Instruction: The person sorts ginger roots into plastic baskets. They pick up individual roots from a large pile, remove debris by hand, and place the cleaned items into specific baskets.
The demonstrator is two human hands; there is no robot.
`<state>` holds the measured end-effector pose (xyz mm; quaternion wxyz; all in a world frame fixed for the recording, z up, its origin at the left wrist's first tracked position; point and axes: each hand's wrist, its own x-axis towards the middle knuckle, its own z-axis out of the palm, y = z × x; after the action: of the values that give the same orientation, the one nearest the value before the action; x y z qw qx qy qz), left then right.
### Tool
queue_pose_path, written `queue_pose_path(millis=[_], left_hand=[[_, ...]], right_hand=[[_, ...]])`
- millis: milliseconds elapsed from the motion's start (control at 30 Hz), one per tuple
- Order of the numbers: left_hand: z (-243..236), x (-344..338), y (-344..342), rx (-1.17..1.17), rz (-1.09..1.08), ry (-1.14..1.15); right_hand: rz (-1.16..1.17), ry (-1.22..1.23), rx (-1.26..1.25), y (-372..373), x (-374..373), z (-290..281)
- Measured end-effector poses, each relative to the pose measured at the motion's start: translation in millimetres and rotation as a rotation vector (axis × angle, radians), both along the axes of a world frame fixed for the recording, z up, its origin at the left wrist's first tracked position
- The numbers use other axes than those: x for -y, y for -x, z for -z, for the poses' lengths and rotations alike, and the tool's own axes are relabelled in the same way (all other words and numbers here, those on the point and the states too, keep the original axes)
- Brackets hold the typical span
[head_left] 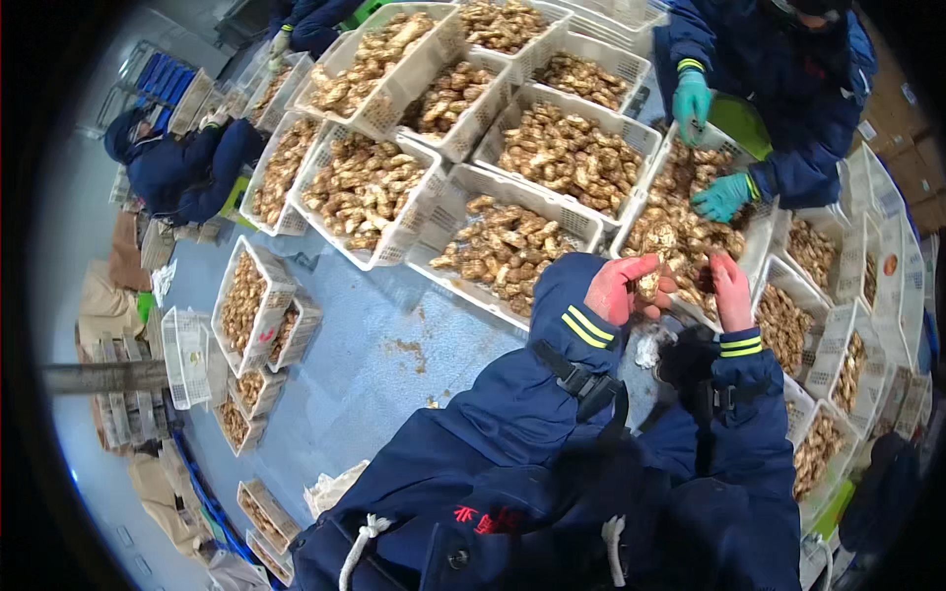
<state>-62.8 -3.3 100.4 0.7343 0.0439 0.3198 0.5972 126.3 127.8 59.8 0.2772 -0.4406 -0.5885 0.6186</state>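
My left hand is closed round a pale brown mushroom with dirt on it, above the near end of a white plastic crate full of mushrooms. To its right my right hand is over the same crate, its fingers curled downward at the mushrooms; whether they grip one is hidden. Both sleeves are dark blue with yellow stripes.
A co-worker opposite has two teal-gloved hands in the same crate. More mushroom crates surround me on the blue floor. Other workers are at the upper left; cardboard boxes stand at the right.
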Motion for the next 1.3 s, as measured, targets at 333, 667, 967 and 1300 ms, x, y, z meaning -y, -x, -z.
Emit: queue_pose_path(millis=[333, 667, 967, 1300], left_hand=[[4, 26, 174, -0.008, -0.375, -0.135], [-33, 5, 258, -0.280, -0.698, -0.226], [2, -25, 56, 0.401, -0.268, -0.325], [60, -15, -1, 0.431, -0.320, -0.099]], right_hand=[[-0.191, 0.310, 0.055, 21, -18, 68], [-0.156, -0.265, 0.550, 6, -22, 119], [-0.098, -0.235, 0.763, -2, -63, 123], [-0.564, -0.441, 0.932, 72, -28, 111]])
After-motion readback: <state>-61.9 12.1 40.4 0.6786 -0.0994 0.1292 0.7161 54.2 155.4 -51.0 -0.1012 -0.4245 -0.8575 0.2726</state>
